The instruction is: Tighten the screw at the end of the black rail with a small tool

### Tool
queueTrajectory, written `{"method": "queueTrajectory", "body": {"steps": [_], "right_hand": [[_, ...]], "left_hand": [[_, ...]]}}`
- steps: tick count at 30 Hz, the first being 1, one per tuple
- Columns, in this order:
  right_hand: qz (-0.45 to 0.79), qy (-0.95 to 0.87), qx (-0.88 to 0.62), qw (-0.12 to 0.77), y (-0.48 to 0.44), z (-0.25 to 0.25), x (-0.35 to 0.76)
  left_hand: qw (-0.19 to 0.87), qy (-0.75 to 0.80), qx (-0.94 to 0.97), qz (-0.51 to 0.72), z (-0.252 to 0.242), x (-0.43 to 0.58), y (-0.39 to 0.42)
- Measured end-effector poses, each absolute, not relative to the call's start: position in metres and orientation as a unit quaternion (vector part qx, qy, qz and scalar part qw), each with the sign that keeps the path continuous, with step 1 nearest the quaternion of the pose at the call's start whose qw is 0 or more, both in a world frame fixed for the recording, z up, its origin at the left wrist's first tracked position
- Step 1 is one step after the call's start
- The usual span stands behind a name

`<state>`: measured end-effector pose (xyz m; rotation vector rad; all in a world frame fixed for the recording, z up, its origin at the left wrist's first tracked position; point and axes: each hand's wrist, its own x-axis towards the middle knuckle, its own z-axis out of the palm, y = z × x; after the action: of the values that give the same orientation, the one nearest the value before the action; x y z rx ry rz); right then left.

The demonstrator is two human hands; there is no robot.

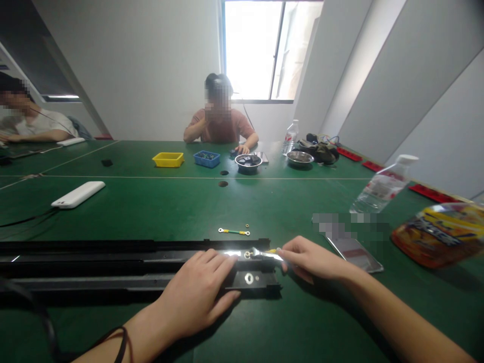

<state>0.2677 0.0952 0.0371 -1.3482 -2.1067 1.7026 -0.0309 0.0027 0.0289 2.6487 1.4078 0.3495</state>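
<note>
Green tabletop (159, 201), black rails (113, 283) partly out-of-frame

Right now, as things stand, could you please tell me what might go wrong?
The wrench in the right hand could slip at the brass fastener and knock the left hand, which rests close by on the black rails. The small loose nut beside the green wire might be brushed away.
</note>
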Motion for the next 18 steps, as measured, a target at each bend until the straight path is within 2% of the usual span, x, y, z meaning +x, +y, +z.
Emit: {"method": "queueTrajectory", "body": {"steps": [5,11,18], "right_hand": [[0.537,-0.693,-0.473,0.086,0.1,0.03,0.27],[0.5,-0.7,-0.465,0.21,0.106,0.021,0.268],[0.473,-0.719,-0.457,0.225,0.106,0.022,0.26]], "left_hand": [[0.061,0.466,0.876,0.111,0.03,-0.031,0.003],[0.061,0.467,0.875,0.113,0.029,-0.031,0.003],[0.065,0.466,0.875,0.116,0.029,-0.031,0.004]]}}
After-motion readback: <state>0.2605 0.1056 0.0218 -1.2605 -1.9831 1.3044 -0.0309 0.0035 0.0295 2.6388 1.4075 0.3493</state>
